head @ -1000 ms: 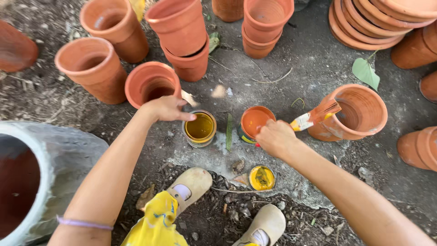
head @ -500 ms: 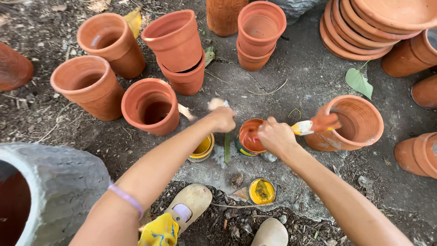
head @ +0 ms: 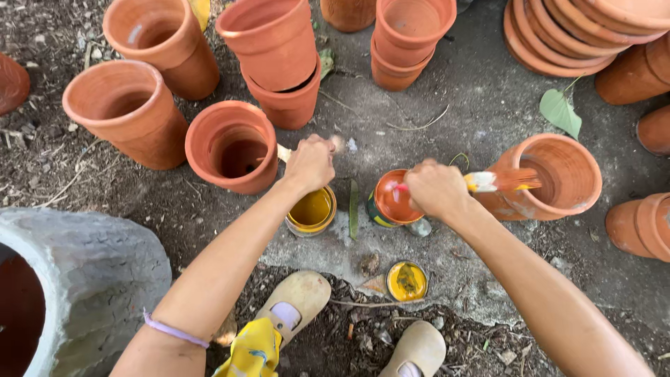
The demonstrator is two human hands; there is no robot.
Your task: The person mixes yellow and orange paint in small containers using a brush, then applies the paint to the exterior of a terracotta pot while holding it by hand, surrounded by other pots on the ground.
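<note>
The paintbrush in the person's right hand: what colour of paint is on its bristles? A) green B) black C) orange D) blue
C: the paintbrush held in the right hand has orange bristles, matching the orange paint in the open tin beside that hand.

Two paint cans point(head: 311, 210) point(head: 392, 200) are set side by side on the ground, a lid point(head: 406, 281) lying nearer the shoes point(head: 296, 300). A clay pot point(head: 234, 146) stands left of them, a tilted pot point(head: 558, 174) right. Stacked pots point(head: 276, 56) are ranged behind.
</note>
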